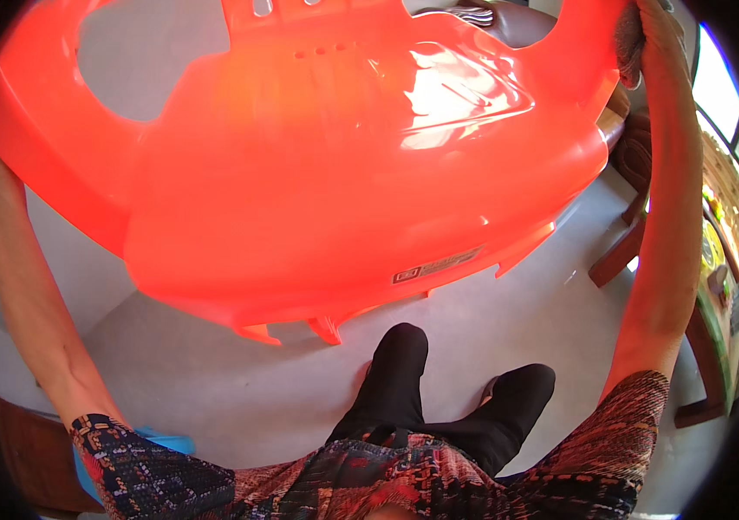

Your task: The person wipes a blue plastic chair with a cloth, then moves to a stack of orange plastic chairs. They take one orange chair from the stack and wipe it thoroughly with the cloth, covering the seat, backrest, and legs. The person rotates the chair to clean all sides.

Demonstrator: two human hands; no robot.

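A large, glossy orange-red plastic shell, shaped like a chair seat with armrest loops, fills the upper half of the head view. Slots and small holes pierce its upper part, a small label sits near its lower rim, and pointed tabs stick out below. My right hand is closed on its upper right edge, with grey fabric at the fingers. On the left, my forearm passes behind the shell, which hides my left hand and its fingers. The shell is held up in front of me, above the floor.
Grey floor lies beneath the shell. To the right stand a wooden table with yellow items on it and brown furniture. A blue object and a brown piece of furniture are at lower left.
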